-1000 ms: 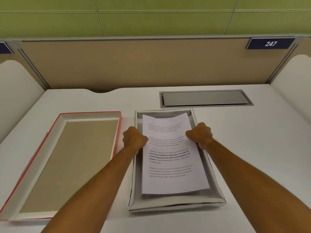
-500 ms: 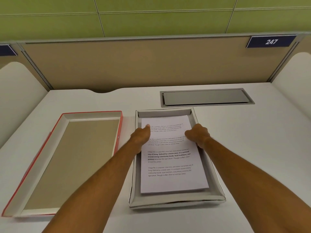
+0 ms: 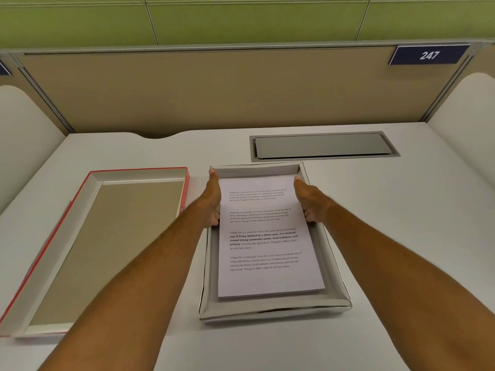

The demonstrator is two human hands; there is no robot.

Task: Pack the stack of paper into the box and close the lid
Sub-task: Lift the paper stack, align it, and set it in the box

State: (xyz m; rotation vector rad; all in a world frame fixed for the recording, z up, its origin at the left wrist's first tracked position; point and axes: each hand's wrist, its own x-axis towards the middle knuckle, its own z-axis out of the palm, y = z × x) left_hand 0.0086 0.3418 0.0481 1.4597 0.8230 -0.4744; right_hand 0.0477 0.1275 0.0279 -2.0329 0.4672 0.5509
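Observation:
The stack of paper (image 3: 267, 250), white with printed text, lies flat inside the silver box (image 3: 273, 307) at the middle of the desk. My left hand (image 3: 213, 199) is stretched out flat along the stack's left edge, fingers pointing away toward the box's far left corner. My right hand (image 3: 306, 199) is flat along the stack's right edge, near the far right corner. Both hands touch the paper's sides and hold nothing. The lid (image 3: 53, 253), red outside and white-rimmed inside, lies upside down to the left of the box.
A grey cable hatch (image 3: 324, 145) is set into the white desk behind the box. A beige partition (image 3: 214, 89) with a "247" sign (image 3: 428, 55) closes the back. White side panels stand at both ends of the desk.
The hands let go of the stack, which dropped flat into the box. Fingers then straightened and slid forward along the paper's two long sides toward the far corners.

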